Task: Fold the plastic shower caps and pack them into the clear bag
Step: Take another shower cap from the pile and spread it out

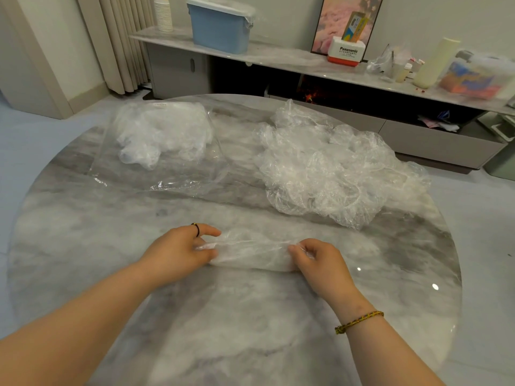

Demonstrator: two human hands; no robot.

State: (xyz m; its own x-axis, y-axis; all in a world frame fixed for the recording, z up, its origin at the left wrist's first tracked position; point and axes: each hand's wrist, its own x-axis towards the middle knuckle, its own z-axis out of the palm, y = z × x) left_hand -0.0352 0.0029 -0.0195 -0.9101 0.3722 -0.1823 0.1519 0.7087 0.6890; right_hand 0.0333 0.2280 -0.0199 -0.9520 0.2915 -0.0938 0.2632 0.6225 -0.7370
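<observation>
One thin clear shower cap (250, 253) lies flattened into a long band on the marble table, near the middle front. My left hand (178, 253) pinches its left end and my right hand (320, 263) pinches its right end. A loose heap of crumpled shower caps (331, 165) sits at the back right of the table. At the back left lies the clear bag (161, 168), flat, with several folded white caps (161, 132) inside its far part.
The round grey marble table (237, 316) reaches past both heaps. Behind it stands a low sideboard (278, 58) with a blue bin (221, 26), a Panasonic box (346, 52), a cup stack and clutter. Curtains hang at the back left.
</observation>
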